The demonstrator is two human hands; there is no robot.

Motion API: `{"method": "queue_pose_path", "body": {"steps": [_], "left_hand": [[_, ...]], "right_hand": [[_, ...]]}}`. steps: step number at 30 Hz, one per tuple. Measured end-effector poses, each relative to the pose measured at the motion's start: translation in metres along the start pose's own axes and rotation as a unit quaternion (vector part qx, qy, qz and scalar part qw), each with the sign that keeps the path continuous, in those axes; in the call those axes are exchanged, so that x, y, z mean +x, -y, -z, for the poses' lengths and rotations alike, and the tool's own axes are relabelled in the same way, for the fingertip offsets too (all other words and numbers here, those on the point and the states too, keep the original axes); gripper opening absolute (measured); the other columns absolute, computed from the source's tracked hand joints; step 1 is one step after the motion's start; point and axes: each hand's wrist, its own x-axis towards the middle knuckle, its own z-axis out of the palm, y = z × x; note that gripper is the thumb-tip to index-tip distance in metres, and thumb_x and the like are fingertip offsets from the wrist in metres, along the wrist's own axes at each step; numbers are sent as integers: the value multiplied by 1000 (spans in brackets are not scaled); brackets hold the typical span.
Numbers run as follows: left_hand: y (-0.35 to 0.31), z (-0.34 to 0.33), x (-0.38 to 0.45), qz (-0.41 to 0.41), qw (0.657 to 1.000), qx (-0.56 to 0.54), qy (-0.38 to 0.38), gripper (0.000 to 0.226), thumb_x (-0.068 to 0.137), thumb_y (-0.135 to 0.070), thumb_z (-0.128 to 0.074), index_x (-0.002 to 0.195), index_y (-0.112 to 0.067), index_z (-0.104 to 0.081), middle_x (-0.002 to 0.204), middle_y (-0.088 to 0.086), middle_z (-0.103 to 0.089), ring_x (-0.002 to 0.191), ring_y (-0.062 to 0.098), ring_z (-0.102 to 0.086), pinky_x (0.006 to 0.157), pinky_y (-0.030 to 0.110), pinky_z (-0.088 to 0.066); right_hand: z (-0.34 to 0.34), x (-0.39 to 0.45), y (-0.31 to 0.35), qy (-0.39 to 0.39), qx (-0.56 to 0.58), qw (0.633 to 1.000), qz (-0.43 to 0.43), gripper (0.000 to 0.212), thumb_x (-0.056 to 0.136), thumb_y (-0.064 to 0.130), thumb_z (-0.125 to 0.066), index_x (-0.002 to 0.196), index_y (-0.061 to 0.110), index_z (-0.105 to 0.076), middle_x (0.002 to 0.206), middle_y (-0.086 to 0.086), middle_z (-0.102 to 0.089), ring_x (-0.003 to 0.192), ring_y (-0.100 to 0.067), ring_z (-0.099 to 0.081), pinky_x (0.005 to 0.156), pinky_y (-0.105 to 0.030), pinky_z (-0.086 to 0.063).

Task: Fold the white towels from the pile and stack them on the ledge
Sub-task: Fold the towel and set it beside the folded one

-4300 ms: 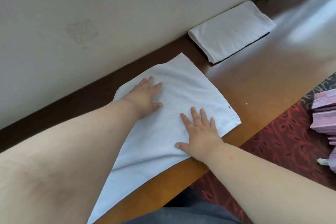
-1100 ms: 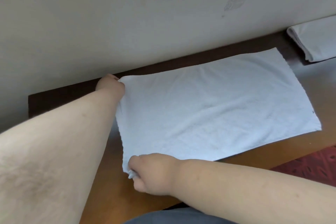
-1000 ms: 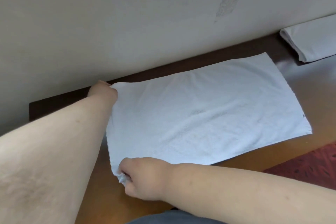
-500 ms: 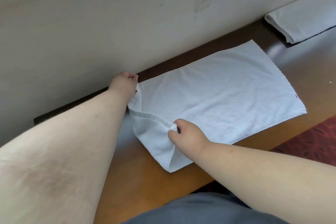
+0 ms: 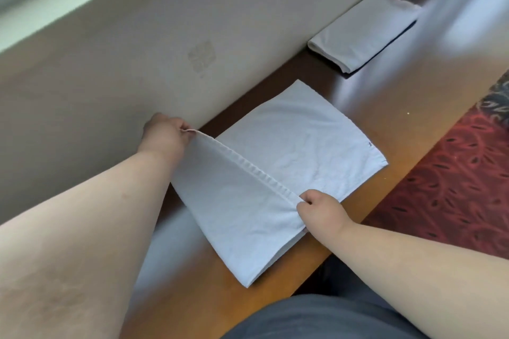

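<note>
Left hand [image 5: 168, 133]: pinched the far corner of the white towel [image 5: 289, 162]'s hemmed edge. Right hand [image 5: 321, 208]: pinched the near corner of that edge, lifted taut between them. Towel: on the wooden ledge [image 5: 385, 107], one end doubled partway over the rest; fold judged unfinished. Folded towel [image 5: 363, 31]: one, already set farther along the ledge by the wall. Pile: out of view.
</note>
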Motion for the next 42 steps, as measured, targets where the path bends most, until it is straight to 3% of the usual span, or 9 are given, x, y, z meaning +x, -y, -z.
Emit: {"method": "queue_pose_path", "body": {"steps": [6, 13, 17, 21, 26, 31, 34, 36, 42], "left_hand": [[-83, -7, 36, -55, 995, -80, 12, 9, 95, -31, -55, 91, -24, -58, 79, 1, -62, 77, 29, -60, 65, 31, -45], [-179, -39, 77, -104, 985, -137, 11, 7, 99, -26, -50, 97, -26, -56, 76, -15, -53, 76, 21, -54, 67, 28, -37], [-226, -56, 100, -127, 978, -164, 32, 11, 100, -23, -47, 94, -27, -55, 79, -14, -56, 75, 15, -54, 67, 29, -40], [-261, -76, 124, -153, 974, -156, 57, 11, 101, -18, -47, 95, -24, -54, 92, -2, -60, 85, 19, -54, 71, 27, -37], [-275, -105, 148, -145, 977, -140, 74, 10, 101, -19, -48, 94, -24, -54, 91, -2, -58, 84, 18, -52, 71, 27, -34], [-263, -127, 166, -141, 984, -76, 81, 7, 95, -33, -58, 97, -26, -57, 99, 3, -61, 86, 23, -58, 73, 32, -45], [-261, -135, 169, -89, 991, -53, 86, 37, 88, -40, -68, 119, -23, -56, 119, 7, -58, 104, 28, -59, 91, 39, -49], [-261, -136, 170, -53, 992, -53, 100, 52, 87, -43, -69, 130, -19, -53, 124, 9, -60, 109, 29, -59, 91, 35, -46], [-262, -128, 167, -65, 989, -40, 125, 41, 96, -40, -59, 128, -15, -54, 126, 13, -59, 108, 32, -58, 90, 35, -46]], "right_hand": [[67, 19, -12, -31, 67, 997, -16, 18, 80, 32, -49, 85, 28, -66, 87, -1, -72, 85, -25, -70, 77, -48, -61], [132, 47, -30, -62, 71, 995, -30, 20, 86, 26, -43, 90, 20, -61, 91, -13, -67, 76, -28, -66, 74, -48, -58], [155, 62, -44, -91, 94, 991, -40, 21, 88, 25, -41, 94, 19, -61, 82, -7, -65, 71, -21, -61, 74, -50, -58], [170, 78, -53, -112, 89, 989, -42, 19, 92, 24, -42, 90, 30, -59, 80, -4, -68, 77, -29, -66, 69, -45, -57], [177, 96, -67, -155, 37, 986, -43, 15, 101, 35, -44, 90, 31, -54, 76, -1, -65, 72, -20, -64, 67, -40, -57], [173, 106, -71, -175, -12, 983, -61, 13, 98, 39, -48, 87, 31, -49, 72, 2, -62, 63, -15, -60, 55, -34, -50], [170, 106, -69, -174, -45, 982, -60, 13, 96, 41, -55, 97, 33, -45, 81, 7, -58, 60, -14, -60, 48, -28, -43], [169, 106, -67, -170, -76, 981, -58, 14, 96, 41, -56, 102, 33, -47, 91, 9, -55, 60, -14, -60, 49, -25, -41], [180, 106, -56, -142, -175, 972, -68, 13, 95, 37, -55, 96, 24, -55, 101, 2, -53, 80, -21, -59, 69, -36, -54]]}}
